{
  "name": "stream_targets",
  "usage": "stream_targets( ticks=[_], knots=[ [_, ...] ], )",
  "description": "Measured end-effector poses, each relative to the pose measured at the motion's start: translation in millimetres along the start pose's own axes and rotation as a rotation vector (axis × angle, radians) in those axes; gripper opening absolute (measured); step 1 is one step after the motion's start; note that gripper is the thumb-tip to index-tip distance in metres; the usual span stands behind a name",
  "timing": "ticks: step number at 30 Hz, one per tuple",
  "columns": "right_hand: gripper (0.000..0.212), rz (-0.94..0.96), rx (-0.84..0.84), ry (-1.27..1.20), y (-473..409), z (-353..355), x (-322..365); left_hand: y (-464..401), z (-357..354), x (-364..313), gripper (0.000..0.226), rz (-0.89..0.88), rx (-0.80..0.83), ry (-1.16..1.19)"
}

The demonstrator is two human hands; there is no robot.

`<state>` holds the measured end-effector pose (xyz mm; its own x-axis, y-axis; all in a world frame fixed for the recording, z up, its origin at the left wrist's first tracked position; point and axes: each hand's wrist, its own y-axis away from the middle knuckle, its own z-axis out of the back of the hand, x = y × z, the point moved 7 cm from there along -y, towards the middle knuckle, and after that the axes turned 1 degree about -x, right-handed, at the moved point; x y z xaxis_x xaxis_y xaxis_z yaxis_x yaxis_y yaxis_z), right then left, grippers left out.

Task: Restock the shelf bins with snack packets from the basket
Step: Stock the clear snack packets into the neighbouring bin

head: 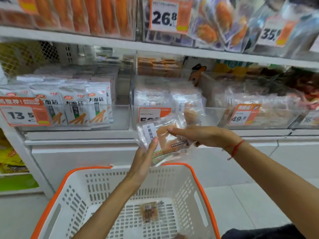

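Above the basket [198, 180], both hands grasp one clear snack packet [165, 142]: left hand [145, 157] pinching its lower edge, right hand [203, 135] gripping its right side.

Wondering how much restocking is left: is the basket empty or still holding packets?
Nearly empty. One small packet lies on the basket floor, and another shows partly at the bottom edge; bare floor elsewhere.

Price tag [170, 15], top shelf: "26.8". Tag right of it [276, 32]: "35", remainder blurred. Left bin tag [24, 112]: "13", remainder unclear. Packets [96, 105] in that bin: "大面筋". Right bin tag [242, 114]: "49.8". Held packet [165, 140], white label: "中愿福凤".
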<state>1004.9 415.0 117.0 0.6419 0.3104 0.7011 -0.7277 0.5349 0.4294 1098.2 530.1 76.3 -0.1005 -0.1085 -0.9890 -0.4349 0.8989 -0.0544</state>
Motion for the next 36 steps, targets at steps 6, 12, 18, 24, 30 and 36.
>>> stream_targets(
  ticks=[6, 12, 18, 24, 30, 36],
  knots=[
    [0.029, 0.199, -0.122, -0.176, 30.5, 73.9, 10.9, -54.4, -37.2, -63.3, 0.018, -0.187, 0.029, -0.154],
    [0.030, 0.376, -0.497, -0.208, 38.1, 145.0, 14.9, -113.6, -78.6, -119.6, 0.025, -0.243, 0.197, -0.373],
    [0.037, 0.347, -0.668, -0.109, 18.4, 172.3, -2.9, -162.5, -77.5, -123.8, 0.042, -0.152, 0.261, -0.626],
    [0.021, 0.277, -0.712, 0.029, -11.6, 175.8, -18.4, -197.9, -68.3, -110.6, 0.047, -0.110, 0.246, -0.692],
    [0.036, 0.193, -0.703, 0.117, -31.8, 173.9, -39.2, -206.3, -56.6, -101.1, 0.087, -0.112, 0.044, -1.045],
    [0.031, 0.126, -0.612, 0.200, -19.4, 172.6, -30.0, -199.8, -68.0, -110.7, 0.067, -0.190, 0.131, -1.283]
  ],
)
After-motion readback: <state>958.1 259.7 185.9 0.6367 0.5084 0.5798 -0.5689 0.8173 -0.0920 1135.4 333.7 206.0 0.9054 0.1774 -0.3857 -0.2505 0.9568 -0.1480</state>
